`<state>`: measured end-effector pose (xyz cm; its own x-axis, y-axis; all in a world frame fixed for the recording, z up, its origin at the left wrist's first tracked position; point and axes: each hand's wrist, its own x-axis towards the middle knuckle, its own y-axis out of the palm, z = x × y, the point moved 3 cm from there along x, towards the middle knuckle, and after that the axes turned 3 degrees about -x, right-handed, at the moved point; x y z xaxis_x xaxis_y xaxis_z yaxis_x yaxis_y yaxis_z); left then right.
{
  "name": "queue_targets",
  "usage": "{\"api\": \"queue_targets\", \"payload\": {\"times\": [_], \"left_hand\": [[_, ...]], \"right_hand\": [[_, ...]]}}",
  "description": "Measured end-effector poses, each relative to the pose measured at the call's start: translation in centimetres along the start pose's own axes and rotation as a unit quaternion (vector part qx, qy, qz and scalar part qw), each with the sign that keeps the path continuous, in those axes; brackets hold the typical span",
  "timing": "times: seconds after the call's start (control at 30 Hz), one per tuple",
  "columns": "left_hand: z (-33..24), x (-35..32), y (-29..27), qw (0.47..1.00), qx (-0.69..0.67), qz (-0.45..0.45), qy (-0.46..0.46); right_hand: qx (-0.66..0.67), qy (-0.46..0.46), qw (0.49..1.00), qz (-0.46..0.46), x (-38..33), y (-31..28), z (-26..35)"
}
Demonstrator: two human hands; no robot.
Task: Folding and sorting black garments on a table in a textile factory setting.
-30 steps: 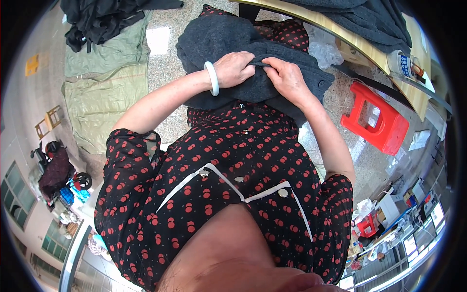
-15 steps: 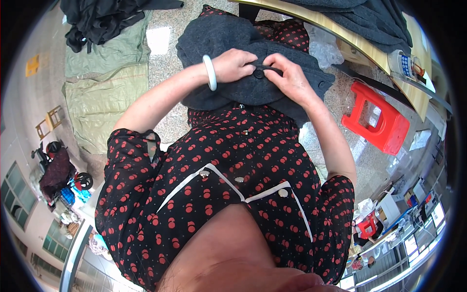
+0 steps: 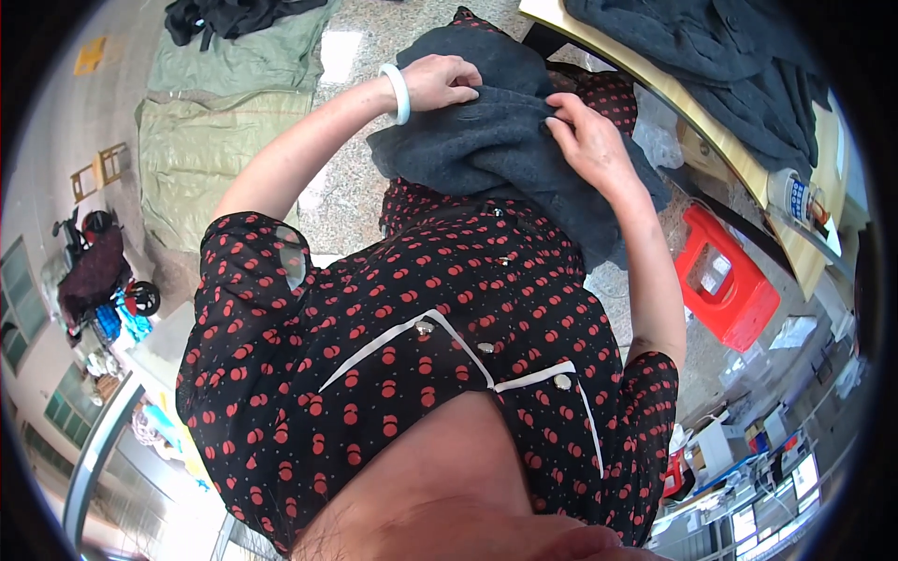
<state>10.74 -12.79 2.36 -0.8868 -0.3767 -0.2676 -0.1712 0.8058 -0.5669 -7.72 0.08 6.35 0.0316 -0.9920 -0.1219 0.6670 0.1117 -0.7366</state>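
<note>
Across my lap lies a dark grey woolly garment (image 3: 468,140), folded and bunched, its fabric hanging down on the right side. My left hand (image 3: 438,82), with a pale bangle (image 3: 397,93) on the wrist, pinches a raised fold of the cloth between thumb and fingers. On the other end of that fold, my right hand (image 3: 589,138) grips the cloth with thumb and fingertips. The fold is stretched between the two hands. No button shows on the part between them.
At the upper right, a wooden table (image 3: 645,79) carries more dark garments (image 3: 739,65) and a clear jar (image 3: 795,201). A red plastic stool (image 3: 725,280) lies tipped by the table. Green woven sheets (image 3: 224,159) cover floor at the left, with black clothing (image 3: 238,19) on top.
Both hands have moved apart from the black button they were at and now hold a fold of the garment. The garment has been turned, and the view has shifted.
</note>
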Motion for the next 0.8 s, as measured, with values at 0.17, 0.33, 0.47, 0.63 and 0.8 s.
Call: {"api": "queue_targets", "payload": {"times": [0.17,0.33,0.47,0.63,0.8], "left_hand": [[0.6,-0.9,0.3,0.996,0.032,-0.084,-0.004],[1.5,-1.7,0.1,0.99,-0.025,-0.005,-0.139],[1.4,-2.4,0.4,1.0,0.019,-0.009,-0.008],[0.8,-2.1,1.5,0.997,0.03,-0.014,0.071],[0.4,-3.2,2.4,0.988,0.069,-0.057,0.126]], "right_hand": [[0.023,-0.078,0.996,0.035,2.3,2.5,3.5],[0.014,-0.093,0.995,0.031,1.5,4.4,5.1],[-0.001,-0.038,0.997,0.065,0.0,5.1,5.2],[-0.058,-0.06,0.993,0.079,0.0,6.0,4.7],[-0.041,-0.079,0.995,0.044,-0.1,5.8,5.6]]}}
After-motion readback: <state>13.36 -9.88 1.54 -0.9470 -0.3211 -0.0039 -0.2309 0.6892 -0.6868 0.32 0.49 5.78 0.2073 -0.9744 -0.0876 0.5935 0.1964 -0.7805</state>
